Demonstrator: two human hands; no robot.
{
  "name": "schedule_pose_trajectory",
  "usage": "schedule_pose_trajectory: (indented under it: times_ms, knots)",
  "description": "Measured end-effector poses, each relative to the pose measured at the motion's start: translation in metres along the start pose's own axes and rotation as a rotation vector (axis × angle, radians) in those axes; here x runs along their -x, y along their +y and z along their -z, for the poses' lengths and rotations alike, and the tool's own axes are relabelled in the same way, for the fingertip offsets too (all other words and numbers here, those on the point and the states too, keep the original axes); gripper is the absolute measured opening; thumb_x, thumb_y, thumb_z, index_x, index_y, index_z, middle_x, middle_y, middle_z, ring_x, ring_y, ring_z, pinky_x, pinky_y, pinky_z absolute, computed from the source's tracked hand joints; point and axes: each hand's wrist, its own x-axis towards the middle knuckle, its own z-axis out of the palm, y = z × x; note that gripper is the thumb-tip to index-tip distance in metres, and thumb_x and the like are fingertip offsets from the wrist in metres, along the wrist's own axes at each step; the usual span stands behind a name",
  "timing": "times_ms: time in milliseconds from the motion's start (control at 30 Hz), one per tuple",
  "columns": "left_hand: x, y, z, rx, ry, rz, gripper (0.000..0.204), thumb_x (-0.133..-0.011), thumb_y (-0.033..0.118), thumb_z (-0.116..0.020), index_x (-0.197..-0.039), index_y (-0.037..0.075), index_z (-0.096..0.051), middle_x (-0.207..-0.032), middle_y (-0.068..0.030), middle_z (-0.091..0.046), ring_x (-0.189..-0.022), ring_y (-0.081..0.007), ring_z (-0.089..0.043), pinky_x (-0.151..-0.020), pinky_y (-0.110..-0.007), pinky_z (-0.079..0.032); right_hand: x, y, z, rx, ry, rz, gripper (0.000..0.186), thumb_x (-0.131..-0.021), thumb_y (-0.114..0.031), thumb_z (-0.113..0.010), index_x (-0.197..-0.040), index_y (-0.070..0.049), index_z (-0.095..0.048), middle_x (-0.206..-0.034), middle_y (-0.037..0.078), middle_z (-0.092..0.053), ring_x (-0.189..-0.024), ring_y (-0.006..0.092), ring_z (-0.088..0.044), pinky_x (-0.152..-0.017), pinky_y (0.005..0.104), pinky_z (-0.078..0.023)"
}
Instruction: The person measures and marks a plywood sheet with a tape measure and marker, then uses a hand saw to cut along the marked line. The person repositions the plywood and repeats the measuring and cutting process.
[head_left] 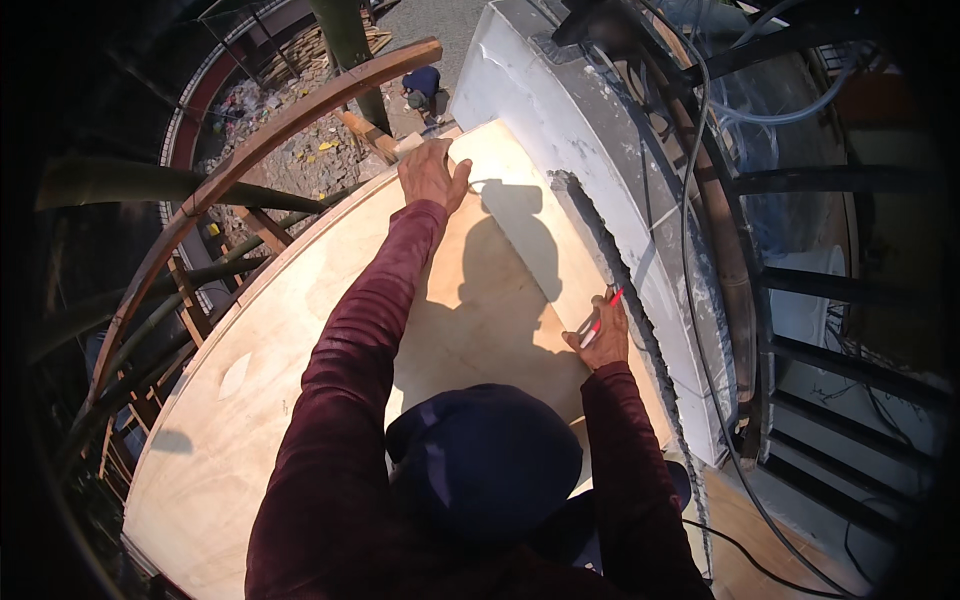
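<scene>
A large pale plywood sheet (240,430) with a curved left edge lies beneath my arms. Along its right side is a narrower plywood piece (510,165). At the far end, my left hand (428,178) grips the plywood edge, its fingers bent over the rim and its thumb spread toward the narrower piece. My right hand (608,338) holds a red and white pen (597,325) between its fingers and rests at the narrower piece, close to the broken concrete edge. The pen's tip is too small to make out.
A rough-edged pale concrete slab (590,130) rises on the right, with a black cable (690,260) and dark metal bars (850,285) beyond. To the left run a curved wooden strip (260,135) and bamboo poles (130,185). Below, a person (422,85) crouches on the ground.
</scene>
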Motion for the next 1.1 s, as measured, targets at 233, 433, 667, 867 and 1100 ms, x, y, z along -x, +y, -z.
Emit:
schedule_pose_trajectory:
  times_ms: [233,433,667,867,1100]
  knots:
    - [0.013,0.001,0.01,-0.129,-0.132,-0.189,0.055,-0.077,0.046,-0.077,-0.12,0.012,-0.069,-0.141,-0.0101,-0.055,-0.139,-0.0282,-0.042,-0.118,-0.056,-0.02,0.025,0.023,0.008,0.057,-0.128,-0.08,0.086,-0.061,-0.026,-0.089,-0.133,-0.009,-0.047,-0.149,0.028,-0.042,-0.138,0.0462,-0.038,-0.117,0.0489,-0.032]
    - [0.032,0.01,0.016,-0.172,-0.286,-0.24,0.063,-0.078,0.056,-0.076,-0.124,0.014,-0.07,-0.15,-0.009,-0.048,-0.147,-0.0291,-0.03,-0.119,-0.066,-0.003,0.055,0.06,-0.005,0.062,-0.014,0.004,0.085,-0.056,-0.027,-0.089,-0.129,-0.012,-0.048,-0.145,0.03,-0.045,-0.136,0.0473,-0.04,-0.115,0.0515,-0.031]
    - [0.088,0.035,0.002,-0.123,-0.296,-0.273,0.059,-0.078,0.056,-0.075,-0.12,0.014,-0.072,-0.145,-0.0054,-0.053,-0.145,-0.0306,-0.032,-0.116,-0.07,-0.005,0.1,0.095,0.0,0.146,-0.12,-0.145,0.091,-0.05,-0.031,-0.091,-0.127,-0.01,-0.048,-0.149,0.027,-0.04,-0.135,0.0449,-0.04,-0.118,0.047,-0.029]
    - [0.103,0.054,-0.009,-0.109,-0.28,-0.275,0.058,-0.077,0.052,-0.078,-0.122,0.016,-0.072,-0.143,-0.0043,-0.055,-0.146,-0.0293,-0.032,-0.117,-0.07,-0.001,0.119,0.091,0.017,0.098,-0.072,-0.129,0.087,-0.05,-0.019,-0.086,-0.129,-0.012,-0.05,-0.142,0.028,-0.046,-0.13,0.0496,-0.043,-0.109,0.0553,-0.037]
    - [0.103,0.041,-0.017,-0.104,-0.268,-0.292,0.053,-0.079,0.049,-0.078,-0.119,0.015,-0.071,-0.141,-0.0046,-0.057,-0.143,-0.029,-0.036,-0.118,-0.067,-0.004,0.107,0.084,0.02,0.113,-0.024,-0.065,0.083,-0.049,-0.016,-0.085,-0.125,-0.01,-0.051,-0.134,0.027,-0.05,-0.125,0.0466,-0.047,-0.106,0.0548,-0.039]
